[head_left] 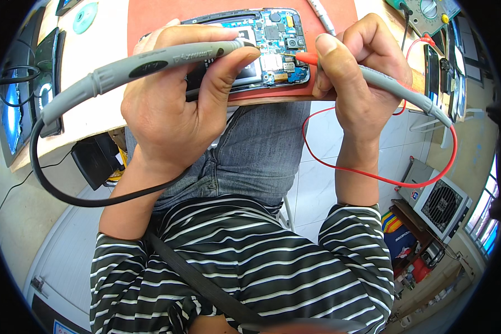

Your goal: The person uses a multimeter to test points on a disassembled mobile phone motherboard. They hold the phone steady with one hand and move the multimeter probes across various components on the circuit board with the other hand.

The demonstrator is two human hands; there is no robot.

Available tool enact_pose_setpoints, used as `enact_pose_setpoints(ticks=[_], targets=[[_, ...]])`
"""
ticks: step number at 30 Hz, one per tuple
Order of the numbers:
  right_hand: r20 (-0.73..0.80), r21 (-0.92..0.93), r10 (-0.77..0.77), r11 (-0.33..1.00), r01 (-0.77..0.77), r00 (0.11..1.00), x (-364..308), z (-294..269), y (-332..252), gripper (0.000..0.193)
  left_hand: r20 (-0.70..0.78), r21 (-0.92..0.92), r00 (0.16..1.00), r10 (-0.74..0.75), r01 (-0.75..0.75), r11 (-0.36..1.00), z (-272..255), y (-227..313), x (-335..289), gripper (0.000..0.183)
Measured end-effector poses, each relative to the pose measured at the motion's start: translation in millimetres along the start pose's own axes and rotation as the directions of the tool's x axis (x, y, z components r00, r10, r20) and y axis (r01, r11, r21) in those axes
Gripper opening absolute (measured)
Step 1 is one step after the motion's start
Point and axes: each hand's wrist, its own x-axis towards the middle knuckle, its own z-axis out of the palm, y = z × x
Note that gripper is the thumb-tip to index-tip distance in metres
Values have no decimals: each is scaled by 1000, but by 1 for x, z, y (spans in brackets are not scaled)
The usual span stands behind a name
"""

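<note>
An opened smartphone (272, 33) lies on the red mat, its blue circuit board, camera part and battery exposed. My left hand (164, 114) is closed on a thick grey multimeter probe (133, 65) with a black lead; the hand covers part of the phone's left side, and the probe's tip is hard to make out near the battery's upper edge. Between thumb and fingers, my right hand (362, 67) grips a grey multimeter probe (385, 83) with a red collar and red lead. Its thin metal tip points left, at the middle of the board; contact cannot be made out.
Beyond my right hand, a pen-like tool (321, 15) rests on the red mat (172, 12). The multimeter (428, 10) stands at the far right. Phone parts (432, 72) lie along the right edge, dark screens (47, 83) at the left. The red lead (339, 167) loops below the table edge.
</note>
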Motion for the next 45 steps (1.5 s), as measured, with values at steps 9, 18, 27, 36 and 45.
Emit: enact_pose_setpoints(ticks=[9,18,27,36,45], targets=[[16,10,4,1000,-5,1000,-1,0,0,27,-3,-25,999,-46,46,999,0,2,-2,22],[18,20,24,1000,-25,1000,-1,0,1,27,-8,-30,1000,-7,7,1000,0,-1,-1,23],[24,8,3,1000,-3,1000,-1,0,2,27,-2,-11,1000,-8,8,1000,0,0,-1,22],[7,6,7,1000,-7,1000,0,2,0,27,-6,-21,1000,-22,22,1000,0,2,-1,23],[-4,16,11,1000,-11,1000,-1,2,0,27,-9,-17,1000,-21,21,1000,0,2,0,24]])
